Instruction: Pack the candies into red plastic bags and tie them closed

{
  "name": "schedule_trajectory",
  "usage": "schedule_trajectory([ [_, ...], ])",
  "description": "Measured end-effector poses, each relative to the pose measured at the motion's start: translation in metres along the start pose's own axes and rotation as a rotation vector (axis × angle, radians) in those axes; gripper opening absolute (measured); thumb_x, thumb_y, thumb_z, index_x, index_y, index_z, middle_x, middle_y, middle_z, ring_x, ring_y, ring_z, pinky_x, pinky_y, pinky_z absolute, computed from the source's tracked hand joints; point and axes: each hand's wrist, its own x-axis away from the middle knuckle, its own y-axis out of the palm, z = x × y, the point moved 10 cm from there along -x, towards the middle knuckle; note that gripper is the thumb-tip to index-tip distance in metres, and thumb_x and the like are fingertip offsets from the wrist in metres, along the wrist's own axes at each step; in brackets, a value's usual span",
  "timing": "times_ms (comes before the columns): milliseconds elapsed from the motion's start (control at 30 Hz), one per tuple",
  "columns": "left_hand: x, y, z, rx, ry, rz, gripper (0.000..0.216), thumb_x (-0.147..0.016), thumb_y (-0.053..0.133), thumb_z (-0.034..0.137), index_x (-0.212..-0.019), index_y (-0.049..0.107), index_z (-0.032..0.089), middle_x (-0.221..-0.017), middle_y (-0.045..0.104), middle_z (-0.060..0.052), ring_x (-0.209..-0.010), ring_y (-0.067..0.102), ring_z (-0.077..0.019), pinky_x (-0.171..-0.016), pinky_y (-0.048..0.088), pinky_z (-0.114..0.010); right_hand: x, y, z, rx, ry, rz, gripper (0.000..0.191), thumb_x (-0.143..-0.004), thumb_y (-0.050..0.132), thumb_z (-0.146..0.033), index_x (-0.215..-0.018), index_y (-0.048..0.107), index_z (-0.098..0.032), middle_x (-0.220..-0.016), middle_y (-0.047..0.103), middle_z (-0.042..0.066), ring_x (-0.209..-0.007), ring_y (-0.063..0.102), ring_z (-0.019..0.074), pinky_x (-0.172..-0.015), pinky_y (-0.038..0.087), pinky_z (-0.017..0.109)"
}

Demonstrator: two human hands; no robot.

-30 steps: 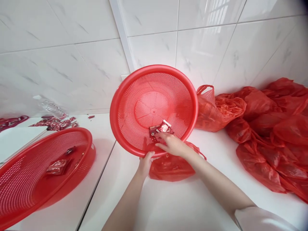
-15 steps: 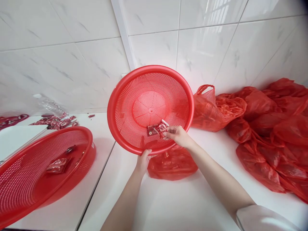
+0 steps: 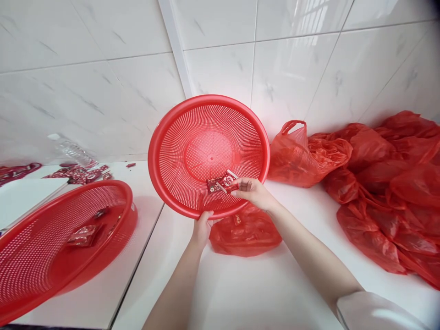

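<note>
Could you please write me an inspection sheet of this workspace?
Surface: white tabletop, crossed by a dark gap.
Job's things: tilted red basket with small red packets low inside; a red bag sits partly hidden below its near edge.
Clutter: second basket at left holding a few packets; loose packets and a clear bottle behind it; heaped red bags at right.
Hands: left hand grips the tilted basket's near rim; right hand pinches a packet inside.
Cables: nothing seen.
Surroundings: pale tiled wall with a white strip.
</note>
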Motion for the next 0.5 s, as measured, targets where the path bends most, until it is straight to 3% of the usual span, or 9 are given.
schedule_trajectory([
  [367,-0.001,-0.003,-0.001,-0.023,-0.001,0.014,0.042,-0.063,0.064,0.018,-0.105,0.067,0.015,-0.102,0.073,-0.009,-0.107,0.064,-0.0330,-0.091,0.052,-0.049,0.004,-0.005,-0.015,0.319,-0.067,-0.016,0.032,-0.077,0.070,-0.038,-0.100,0.067,-0.016,-0.093,0.069,0.005,-0.087,0.063,0.0182,-0.079,0.048,0.032],
  [433,-0.001,-0.003,-0.002,-0.024,-0.004,0.012,0.040,-0.063,0.064,0.019,-0.103,0.068,0.015,-0.101,0.073,-0.009,-0.106,0.064,-0.0331,-0.091,0.052,-0.049,0.008,-0.003,-0.017,0.397,-0.037,-0.088,0.028,-0.077,0.068,-0.034,-0.098,0.069,-0.016,-0.089,0.070,0.004,-0.082,0.064,0.0175,-0.076,0.049,0.030],
  [500,-0.001,-0.003,-0.004,-0.022,-0.020,0.004,0.036,-0.063,0.064,0.020,-0.098,0.069,0.013,-0.099,0.073,-0.010,-0.104,0.065,-0.0334,-0.092,0.051,-0.049,0.016,0.005,-0.016,0.493,0.020,-0.243,0.021,-0.079,0.064,-0.028,-0.094,0.071,-0.016,-0.086,0.071,0.003,-0.079,0.064,0.0169,-0.074,0.049,0.028],
])
